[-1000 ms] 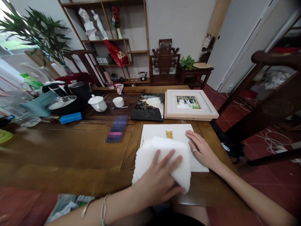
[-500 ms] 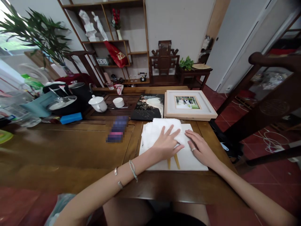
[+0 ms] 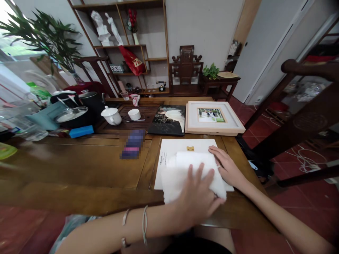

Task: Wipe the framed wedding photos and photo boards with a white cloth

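A white flat board (image 3: 180, 146) with a small yellow mark lies near the front edge of the wooden table (image 3: 79, 165). On it rests a folded white cloth (image 3: 182, 169). My left hand (image 3: 198, 201) presses flat on the cloth's near part, fingers spread. My right hand (image 3: 227, 169) lies flat on the board's right edge, fingers stretched out, with a ring on one finger, touching the cloth's right side.
Behind the board lie a dark photo print (image 3: 169, 120) and a light wood picture frame (image 3: 212, 118). A teapot (image 3: 111, 115), cup (image 3: 134, 114), pots (image 3: 71, 116) and a blue box (image 3: 81, 131) stand at the left. A dark chair (image 3: 304, 116) is at the right.
My left hand has dragged the cloth from the board's far end back to its near end. The right hand has stayed on the board's right edge.
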A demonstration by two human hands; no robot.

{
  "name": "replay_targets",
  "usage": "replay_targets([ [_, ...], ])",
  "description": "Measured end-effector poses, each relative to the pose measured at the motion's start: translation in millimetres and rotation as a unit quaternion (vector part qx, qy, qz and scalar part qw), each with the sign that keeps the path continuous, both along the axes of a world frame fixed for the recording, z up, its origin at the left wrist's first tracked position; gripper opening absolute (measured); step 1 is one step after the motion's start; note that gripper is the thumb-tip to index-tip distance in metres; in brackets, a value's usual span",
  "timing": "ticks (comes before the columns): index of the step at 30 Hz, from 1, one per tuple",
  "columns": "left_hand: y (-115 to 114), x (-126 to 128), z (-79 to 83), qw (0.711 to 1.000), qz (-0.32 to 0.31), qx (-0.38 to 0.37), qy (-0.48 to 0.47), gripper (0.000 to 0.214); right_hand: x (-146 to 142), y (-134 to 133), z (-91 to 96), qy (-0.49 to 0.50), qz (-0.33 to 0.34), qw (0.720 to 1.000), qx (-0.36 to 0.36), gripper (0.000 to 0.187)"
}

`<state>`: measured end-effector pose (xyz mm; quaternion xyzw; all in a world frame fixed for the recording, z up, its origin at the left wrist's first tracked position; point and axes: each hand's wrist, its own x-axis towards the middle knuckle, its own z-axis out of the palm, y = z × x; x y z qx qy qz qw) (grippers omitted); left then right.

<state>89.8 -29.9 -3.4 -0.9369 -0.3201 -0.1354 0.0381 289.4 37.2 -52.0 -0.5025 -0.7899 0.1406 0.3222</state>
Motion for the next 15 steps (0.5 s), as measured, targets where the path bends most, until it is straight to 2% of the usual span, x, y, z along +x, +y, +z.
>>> replay_targets([
  [4,47,0,-3.3,0.999,0.025,0.001,-0.022,0.049,-2,0,0.6,-0.004,-0.008,1.000,0.003,0.039],
  [7,66,6,-3.4,0.998,0.056,0.015,-0.031,0.048,-1,1,-0.4,-0.003,-0.005,1.000,0.008,0.040],
  [10,51,15,-1.0,0.998,0.063,0.020,-0.005,0.046,0,1,-1.3,0.000,-0.006,1.000,0.004,0.039],
  [15,-10,26,0.7,0.999,0.023,0.035,0.028,0.040,1,0,-0.4,0.002,0.002,1.000,-0.014,0.039],
])
